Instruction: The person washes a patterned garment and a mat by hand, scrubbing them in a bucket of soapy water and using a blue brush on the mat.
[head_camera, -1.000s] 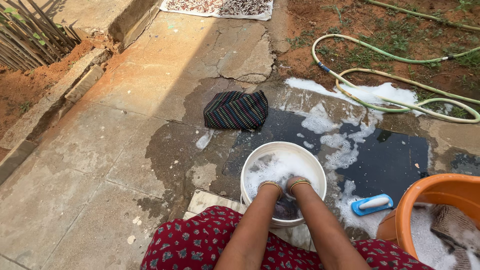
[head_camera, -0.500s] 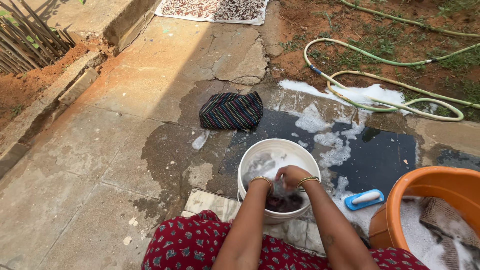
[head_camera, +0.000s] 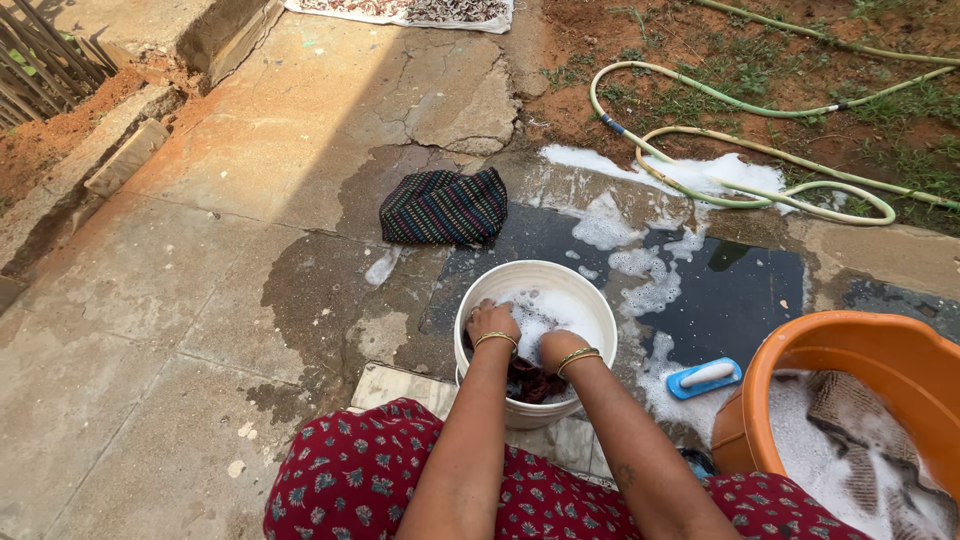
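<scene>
Dark maroon wet cloth (head_camera: 530, 382) lay inside the round white plastic bucket (head_camera: 500, 285), low against the near wall, half under soap foam. The bucket stood on the wet concrete floor (head_camera: 200, 300), just in front of the person's knees, which were covered by a red flower-printed skirt (head_camera: 370, 480).

Both hands were down in the bucket. The left hand (head_camera: 492, 322), with a gold bangle at the wrist, pressed on the cloth near the bucket's left rim. The right hand (head_camera: 558, 348), also bangled, sat just beside it, on the cloth. Whether either grip was clamped on the fabric could not be told; the fingers were hidden in foam and cloth.

A folded dark striped cloth (head_camera: 443, 207) lay on the floor beyond the bucket. A blue scrubbing brush with a white handle (head_camera: 704, 377) rested between the bucket and an orange plastic tub (head_camera: 800, 350) holding suds and laundry. A pale green hose (head_camera: 740, 150) coiled on the ground farther off.
</scene>
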